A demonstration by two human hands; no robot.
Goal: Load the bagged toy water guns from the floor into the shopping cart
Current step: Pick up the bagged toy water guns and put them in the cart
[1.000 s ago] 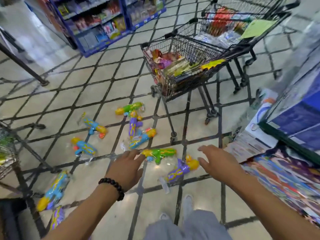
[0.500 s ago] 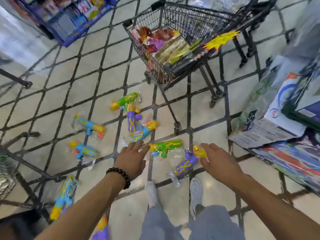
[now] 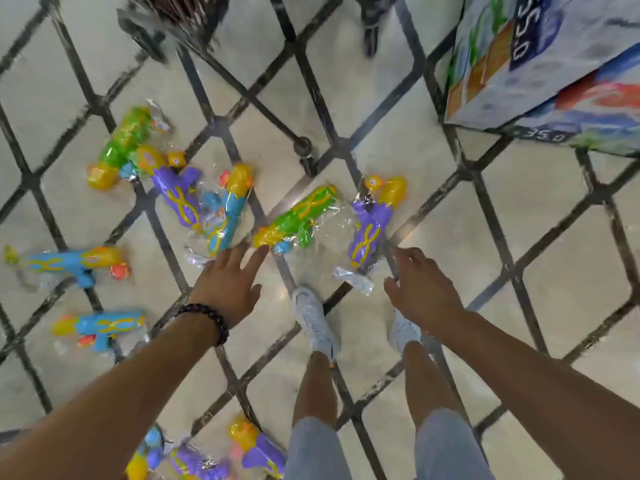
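While both our hands reach down toward the floor at the centre of the frame, we judge ourselves at the pick-up step, with nothing lifted yet. Our left hand (image 3: 227, 285) has its fingers straight and slightly spread, the fingertips at the yellow nose of the green bagged water gun (image 3: 298, 216). Our right hand (image 3: 420, 289) hangs just below and right of the purple bagged water gun (image 3: 370, 226), fingers loosely bent and holding nothing. More bagged guns lie at left and along the bottom edge. Only the shopping cart's leg and wheel (image 3: 304, 150) show at upper centre. Next, we think, each hand must close on its gun through the slippery bag, then rise to the cart above.
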